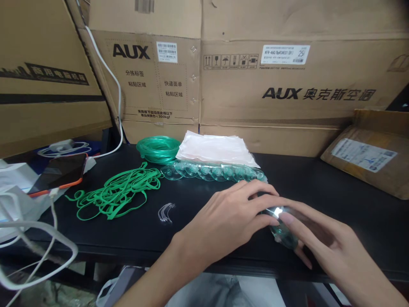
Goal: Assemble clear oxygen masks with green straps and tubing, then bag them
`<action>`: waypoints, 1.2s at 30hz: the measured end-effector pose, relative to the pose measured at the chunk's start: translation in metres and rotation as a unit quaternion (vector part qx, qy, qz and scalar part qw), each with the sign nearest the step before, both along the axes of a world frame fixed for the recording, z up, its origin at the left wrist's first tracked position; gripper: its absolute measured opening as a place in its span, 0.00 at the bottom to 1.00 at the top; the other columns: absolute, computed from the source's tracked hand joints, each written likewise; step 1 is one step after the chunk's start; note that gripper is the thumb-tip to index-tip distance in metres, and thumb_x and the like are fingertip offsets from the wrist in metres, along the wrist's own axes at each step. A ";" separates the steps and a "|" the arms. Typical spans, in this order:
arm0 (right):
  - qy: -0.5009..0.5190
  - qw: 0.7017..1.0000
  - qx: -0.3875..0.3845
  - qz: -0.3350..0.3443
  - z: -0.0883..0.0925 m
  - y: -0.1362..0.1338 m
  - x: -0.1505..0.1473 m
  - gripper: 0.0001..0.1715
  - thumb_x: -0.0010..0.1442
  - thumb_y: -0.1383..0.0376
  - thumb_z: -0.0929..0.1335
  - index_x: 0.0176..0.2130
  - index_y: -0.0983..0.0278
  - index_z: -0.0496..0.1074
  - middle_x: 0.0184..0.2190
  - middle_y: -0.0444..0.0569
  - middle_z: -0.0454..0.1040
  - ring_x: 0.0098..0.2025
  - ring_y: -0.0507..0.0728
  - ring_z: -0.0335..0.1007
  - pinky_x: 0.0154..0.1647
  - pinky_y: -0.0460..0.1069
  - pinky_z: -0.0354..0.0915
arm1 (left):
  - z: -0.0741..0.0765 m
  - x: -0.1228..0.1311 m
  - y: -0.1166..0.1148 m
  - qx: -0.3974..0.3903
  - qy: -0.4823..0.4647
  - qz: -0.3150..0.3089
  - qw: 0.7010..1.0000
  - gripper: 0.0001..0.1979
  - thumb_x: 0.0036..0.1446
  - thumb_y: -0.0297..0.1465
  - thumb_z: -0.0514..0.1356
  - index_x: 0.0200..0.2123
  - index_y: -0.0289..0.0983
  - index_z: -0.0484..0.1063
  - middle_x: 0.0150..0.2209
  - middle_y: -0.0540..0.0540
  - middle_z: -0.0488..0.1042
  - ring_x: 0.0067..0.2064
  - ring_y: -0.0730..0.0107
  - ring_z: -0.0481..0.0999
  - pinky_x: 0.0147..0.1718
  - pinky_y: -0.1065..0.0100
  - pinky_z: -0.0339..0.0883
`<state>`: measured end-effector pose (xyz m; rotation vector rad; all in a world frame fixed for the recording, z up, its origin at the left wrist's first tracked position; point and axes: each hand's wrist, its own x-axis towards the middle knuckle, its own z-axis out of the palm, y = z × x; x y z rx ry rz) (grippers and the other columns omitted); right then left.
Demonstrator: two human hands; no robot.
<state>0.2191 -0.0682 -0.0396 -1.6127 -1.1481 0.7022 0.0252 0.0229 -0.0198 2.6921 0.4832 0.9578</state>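
Near the front right of the black table, my two hands hold a clear green plastic mask (284,234) between them. My left hand (233,213) reaches in from the left, its thumb and fingers closed on the mask's upper edge. From the right, my right hand (322,234) grips the same piece, thumb on top and a fingertip showing below it. A bright silvery spot shines between the two thumbs; whether it is a metal strip or a reflection I cannot tell. My fingers cover much of the mask. Just behind my left hand lies a row of similar clear green masks (211,171).
Behind the row sits a stack of white sheets or bags (217,149), beside a coil of green tubing (158,149). Left are tangled green elastic bands (118,192), thin silvery strips (165,212), a phone (59,170) and white cables (64,238). Cardboard boxes (233,106) wall the back; a taped carton (367,149) stands right.
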 end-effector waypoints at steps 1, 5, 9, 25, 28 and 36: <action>0.009 1.000 0.002 0.002 0.001 0.000 -0.001 0.36 0.58 0.36 0.75 0.54 0.57 0.80 0.30 0.46 0.79 0.21 0.50 0.57 0.19 0.46 0.56 | 0.000 0.000 0.000 0.015 0.003 -0.009 1.000 0.13 0.77 0.34 0.58 0.57 0.39 0.78 0.61 0.50 0.78 0.60 0.68 0.76 0.62 0.67 0.68; 0.034 0.999 0.004 0.019 0.003 0.000 -0.002 0.33 0.61 0.37 0.73 0.54 0.55 0.75 0.22 0.41 0.73 0.21 0.51 0.57 0.18 0.45 0.54 | 0.001 -0.002 0.000 0.024 0.033 -0.016 0.999 0.14 0.75 0.38 0.62 0.57 0.39 0.77 0.60 0.52 0.80 0.58 0.66 0.78 0.62 0.63 0.65; 0.031 0.999 0.004 0.033 0.003 0.000 -0.001 0.29 0.62 0.38 0.73 0.49 0.57 0.75 0.24 0.42 0.74 0.21 0.51 0.58 0.17 0.44 0.53 | 0.004 -0.006 -0.002 -0.005 0.062 -0.015 0.998 0.16 0.74 0.38 0.64 0.60 0.41 0.75 0.63 0.53 0.79 0.61 0.63 0.77 0.63 0.61 0.62; -0.143 0.986 0.057 0.070 -0.009 0.008 0.022 0.27 0.62 0.42 0.74 0.52 0.55 0.77 0.43 0.47 0.86 0.40 0.62 0.85 0.35 0.47 0.78 | 0.002 -0.006 -0.005 -0.074 0.049 0.083 0.992 0.21 0.65 0.42 0.71 0.58 0.46 0.77 0.48 0.54 0.84 0.44 0.64 0.82 0.57 0.60 0.65; -0.219 0.971 0.062 0.072 -0.018 0.011 0.029 0.26 0.65 0.42 0.72 0.53 0.54 0.76 0.38 0.45 0.85 0.31 0.59 0.81 0.26 0.47 0.73 | 0.004 -0.005 -0.006 -0.067 0.041 0.086 0.993 0.21 0.67 0.43 0.70 0.59 0.46 0.76 0.52 0.54 0.84 0.47 0.64 0.82 0.59 0.59 0.64; -0.285 0.950 0.098 0.083 -0.031 0.021 0.033 0.26 0.65 0.42 0.72 0.54 0.52 0.75 0.27 0.40 0.79 0.21 0.55 0.71 0.22 0.46 0.69 | 0.007 -0.047 -0.006 -0.087 0.122 0.105 0.983 0.05 0.70 0.37 0.67 0.41 0.43 0.77 0.53 0.56 0.82 0.59 0.63 0.76 0.65 0.54 0.59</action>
